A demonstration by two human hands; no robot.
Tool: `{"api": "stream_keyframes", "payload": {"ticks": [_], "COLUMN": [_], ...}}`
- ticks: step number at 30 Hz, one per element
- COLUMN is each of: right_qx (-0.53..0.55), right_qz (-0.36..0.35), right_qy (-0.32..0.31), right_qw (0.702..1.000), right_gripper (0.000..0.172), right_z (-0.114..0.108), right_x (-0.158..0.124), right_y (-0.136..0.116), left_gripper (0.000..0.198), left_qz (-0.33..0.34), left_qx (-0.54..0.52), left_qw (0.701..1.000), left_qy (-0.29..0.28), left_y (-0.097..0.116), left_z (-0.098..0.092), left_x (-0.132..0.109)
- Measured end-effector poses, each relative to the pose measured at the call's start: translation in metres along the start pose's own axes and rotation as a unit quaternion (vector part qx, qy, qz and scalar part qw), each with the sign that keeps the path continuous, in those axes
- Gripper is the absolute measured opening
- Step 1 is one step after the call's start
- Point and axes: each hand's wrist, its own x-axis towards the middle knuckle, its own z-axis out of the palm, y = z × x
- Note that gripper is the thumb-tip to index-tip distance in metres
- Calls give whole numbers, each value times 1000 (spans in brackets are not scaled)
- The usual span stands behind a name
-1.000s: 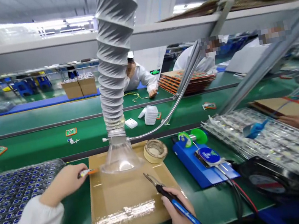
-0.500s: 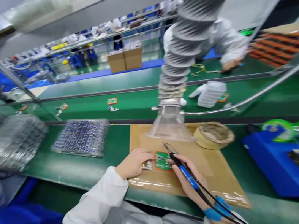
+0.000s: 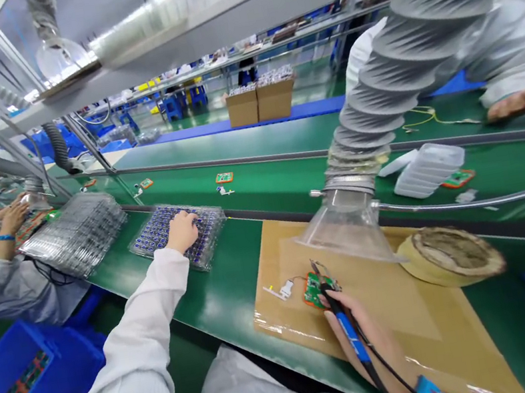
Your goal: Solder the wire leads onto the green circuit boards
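Observation:
My left hand (image 3: 182, 231) reaches over a clear plastic tray (image 3: 214, 240) filled with rows of small blue parts. Its fingers are bent down and drawn together at the parts; whatever they pinch is hidden. In my right hand (image 3: 372, 333) is a soldering iron (image 3: 352, 333) with a blue and black handle and trailing black cables. Its tip is over a green circuit board (image 3: 312, 289) with an orange edge, partly covered by my fingers. A small white connector piece (image 3: 286, 288), joined by a thin wire, lies left of the board on the brown mat (image 3: 273, 255).
A fume hood (image 3: 343, 223) on a grey duct hangs over the mat. Beside it stands a yellowish tape roll (image 3: 448, 255). Stacked clear trays (image 3: 78, 232) and a blue bin (image 3: 64, 367) are left. A co-worker's hand (image 3: 518, 104) is across the green belt (image 3: 280, 183).
My left hand has left the circuit board and moved left to the tray of blue parts. My right hand keeps the soldering iron at the board. The view has turned left.

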Motion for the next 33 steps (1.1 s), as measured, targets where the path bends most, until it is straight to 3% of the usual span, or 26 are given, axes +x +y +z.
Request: {"api": "stream_keyframes", "payload": {"ticks": [5, 11, 14, 16, 18, 21, 24, 26, 29, 33], "right_qx": [-50, -46, -21, -15, -19, -28, -39, -45, -48, -14], "right_qz": [-3, 0, -6, -17, -27, -22, -3, -3, 0, 39], "right_qy": [22, 89, 83, 53, 43, 81, 112, 124, 140, 160], "right_qw": [999, 995, 996, 998, 999, 996, 993, 991, 989, 986], "right_gripper": [42, 41, 41, 38, 36, 36, 34, 34, 35, 34], "right_z": [-3, -2, 1, 2, 3, 1, -2, -5, -9, -10], "right_x": [2, -2, -7, -9, -9, -7, -6, -6, -6, -2], "right_y": [-3, -6, -9, -11, -14, -18, -21, -20, -17, -23], "left_gripper": [27, 19, 22, 19, 18, 21, 27, 31, 30, 22], "left_qz": [-8, 4, 29, 66, 104, 141, 142, 127, 121, 146], "left_qx": [10, -15, -68, -188, -344, -534, -665, -684, -635, -571], "left_qw": [1000, 999, 997, 980, 933, 834, 724, 686, 697, 743], "left_qy": [-29, -33, -2, 22, 26, -18, -120, -213, -309, -316], "left_y": [-9, -10, 11, 40, 77, 133, 174, 188, 197, 200], "left_z": [6, -11, -15, -12, -5, 5, 12, 15, 15, 14], "left_x": [28, 38, 21, 1, -23, -57, -77, -84, -90, -99]}}
